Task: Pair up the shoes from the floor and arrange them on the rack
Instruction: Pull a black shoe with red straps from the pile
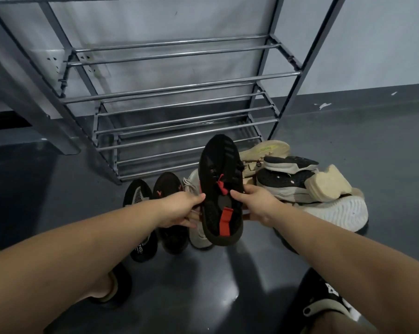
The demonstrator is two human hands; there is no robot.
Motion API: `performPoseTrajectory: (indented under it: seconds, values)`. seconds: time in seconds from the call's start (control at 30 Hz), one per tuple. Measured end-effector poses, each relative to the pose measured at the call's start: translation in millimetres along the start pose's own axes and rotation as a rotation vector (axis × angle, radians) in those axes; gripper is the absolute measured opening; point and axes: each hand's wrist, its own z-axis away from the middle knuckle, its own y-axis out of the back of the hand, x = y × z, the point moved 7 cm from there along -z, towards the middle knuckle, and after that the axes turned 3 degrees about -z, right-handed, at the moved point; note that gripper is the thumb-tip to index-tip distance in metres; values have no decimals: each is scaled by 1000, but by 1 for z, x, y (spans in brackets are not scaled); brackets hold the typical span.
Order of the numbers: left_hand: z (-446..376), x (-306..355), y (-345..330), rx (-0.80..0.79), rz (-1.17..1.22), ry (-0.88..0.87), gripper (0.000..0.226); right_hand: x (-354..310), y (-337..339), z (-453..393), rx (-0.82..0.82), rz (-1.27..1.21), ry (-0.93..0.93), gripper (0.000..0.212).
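A black knit shoe with red tabs (219,186) is held up above the floor, toe pointing at the rack. My left hand (179,208) grips its left side and my right hand (256,203) grips its right side. Below it on the floor stand a matching black shoe with red marks (167,189), a black shoe with white print (137,196) and a beige shoe (194,186), partly hidden behind my hands. The grey metal rack (179,97) stands against the wall with bare bars.
A heap of several shoes (300,179) lies on the floor to the right: beige ones, black-and-white ones and a white-soled one (341,210). A grey metal frame leg (35,97) slants down at the left. My own sandalled feet (324,307) are at the bottom.
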Motion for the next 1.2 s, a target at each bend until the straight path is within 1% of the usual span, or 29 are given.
performPoseTrajectory:
  seconds: [0.07, 0.17, 0.27, 0.33, 0.4, 0.47, 0.5, 0.57, 0.7, 0.73, 0.8, 0.9, 1.03, 1.1, 1.2]
  values:
    - [-8, -6, -1, 15, -113, 11, 27, 10, 3, -4, 16, 33, -29, 18]
    - [-20, -16, -11, -13, -218, 64, 30, 33, 9, -13, 41, 99, -79, 22]
    - [-33, -27, -28, -46, -276, 106, 25, 57, 18, -19, 70, 154, -133, 25]
    - [-43, -34, -35, -28, -347, 108, 18, 72, 24, -21, 90, 183, -170, 18]
    - [-51, -41, -42, -38, -343, 121, 15, 82, 29, -24, 100, 212, -193, 9]
    - [-57, -47, -48, -60, -292, 151, 11, 89, 34, -29, 102, 238, -206, 6]
    - [-60, -49, -50, -57, -271, 163, 14, 91, 36, -30, 99, 244, -216, 6]
    - [-67, -51, -51, -49, -248, 185, 18, 93, 40, -33, 95, 248, -232, 10]
    - [-81, -55, -52, -37, -239, 232, 12, 92, 45, -38, 92, 256, -256, 22]
    - [-83, -57, -54, -42, -244, 245, 13, 93, 45, -40, 90, 254, -262, 25]
    - [-88, -65, -60, -61, -263, 276, 21, 100, 46, -41, 87, 260, -280, 26]
    - [-90, -81, -66, -70, -288, 325, 22, 119, 44, -42, 94, 276, -311, 29]
    - [-89, -96, -70, -108, -329, 389, 29, 133, 41, -42, 91, 327, -304, 30]
    - [-88, -98, -73, -132, -331, 412, 26, 133, 40, -41, 96, 357, -291, 30]
    - [-87, -96, -73, -128, -338, 426, 16, 135, 39, -40, 100, 411, -276, 32]
